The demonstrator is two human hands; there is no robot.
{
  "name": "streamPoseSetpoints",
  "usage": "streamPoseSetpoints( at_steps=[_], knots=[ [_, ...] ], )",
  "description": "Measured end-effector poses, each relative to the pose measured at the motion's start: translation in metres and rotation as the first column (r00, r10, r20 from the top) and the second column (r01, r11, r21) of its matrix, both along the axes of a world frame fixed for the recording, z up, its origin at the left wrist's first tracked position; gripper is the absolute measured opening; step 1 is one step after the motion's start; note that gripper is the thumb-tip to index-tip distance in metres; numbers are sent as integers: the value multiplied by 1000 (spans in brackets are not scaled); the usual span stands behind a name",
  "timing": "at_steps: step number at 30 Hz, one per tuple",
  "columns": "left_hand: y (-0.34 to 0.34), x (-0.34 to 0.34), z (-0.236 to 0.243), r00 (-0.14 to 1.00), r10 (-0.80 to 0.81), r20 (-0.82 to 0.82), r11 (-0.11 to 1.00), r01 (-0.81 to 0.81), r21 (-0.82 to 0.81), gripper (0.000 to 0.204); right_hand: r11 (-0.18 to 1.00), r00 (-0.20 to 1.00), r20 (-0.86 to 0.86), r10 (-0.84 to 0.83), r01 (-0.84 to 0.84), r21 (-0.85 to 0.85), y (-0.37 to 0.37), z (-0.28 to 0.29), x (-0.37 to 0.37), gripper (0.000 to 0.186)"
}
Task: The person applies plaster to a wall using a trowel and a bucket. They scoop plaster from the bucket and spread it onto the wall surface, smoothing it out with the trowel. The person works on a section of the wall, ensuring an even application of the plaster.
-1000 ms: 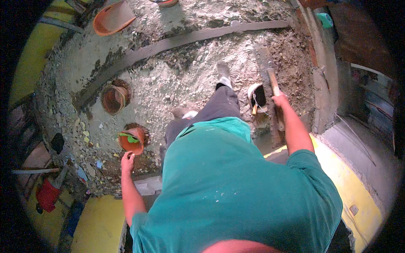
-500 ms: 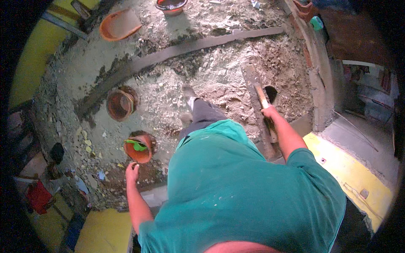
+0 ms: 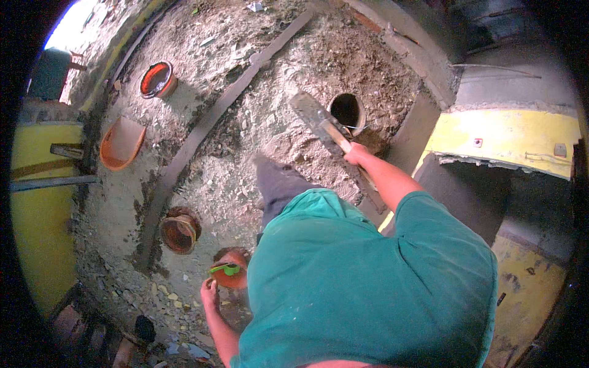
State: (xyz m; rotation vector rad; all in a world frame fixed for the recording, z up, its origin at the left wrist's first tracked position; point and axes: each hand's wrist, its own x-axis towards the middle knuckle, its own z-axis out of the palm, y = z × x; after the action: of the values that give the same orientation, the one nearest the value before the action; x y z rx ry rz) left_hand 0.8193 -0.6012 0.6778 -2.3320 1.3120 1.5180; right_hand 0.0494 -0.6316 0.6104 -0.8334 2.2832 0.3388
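My right hand [image 3: 356,153] is closed round the pale wooden handle of a long, mortar-smeared float [image 3: 308,110]. The float slants over rough ground beside a dark round opening [image 3: 345,110]. My left hand [image 3: 210,294] hangs low, holding nothing that I can see, its fingers loosely bent and apart. It is nearest to an orange bucket [image 3: 232,279], in which a bright green plastic piece [image 3: 231,269] shows, perhaps a scoop. Whether my fingertips touch the bucket's rim cannot be made out.
Another orange bucket [image 3: 178,234] stands farther left. Beyond are a cut-open orange container [image 3: 123,144] and a bucket with dark contents [image 3: 157,80]. A flat grey strip [image 3: 211,116] crosses the rubble floor. Yellow walls [image 3: 509,138] with broken edges rise at the right.
My view has turned to the right, so the ground and buckets appear rotated. The float, still in my right hand, now points farther left, and my left hand is nearer the green piece.
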Motion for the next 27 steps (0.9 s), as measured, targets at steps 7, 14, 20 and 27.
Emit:
streamPoseSetpoints(
  at_steps=[7,14,20,27],
  knots=[
    [-79,-60,14,986,-147,81,984,154,-85,37,986,994,19,-108,105,126,56,8,-69,48],
    [-126,-182,1,950,-302,80,947,290,138,37,955,955,-6,-296,296,-28,27,-1,-178,51],
    [-149,-321,-62,920,-387,-67,876,389,284,37,978,976,-91,-199,203,40,-51,-79,-281,60],
    [-228,-543,-143,842,-442,-309,842,508,182,35,976,982,-39,-185,188,112,-116,-189,-344,57]
  ],
)
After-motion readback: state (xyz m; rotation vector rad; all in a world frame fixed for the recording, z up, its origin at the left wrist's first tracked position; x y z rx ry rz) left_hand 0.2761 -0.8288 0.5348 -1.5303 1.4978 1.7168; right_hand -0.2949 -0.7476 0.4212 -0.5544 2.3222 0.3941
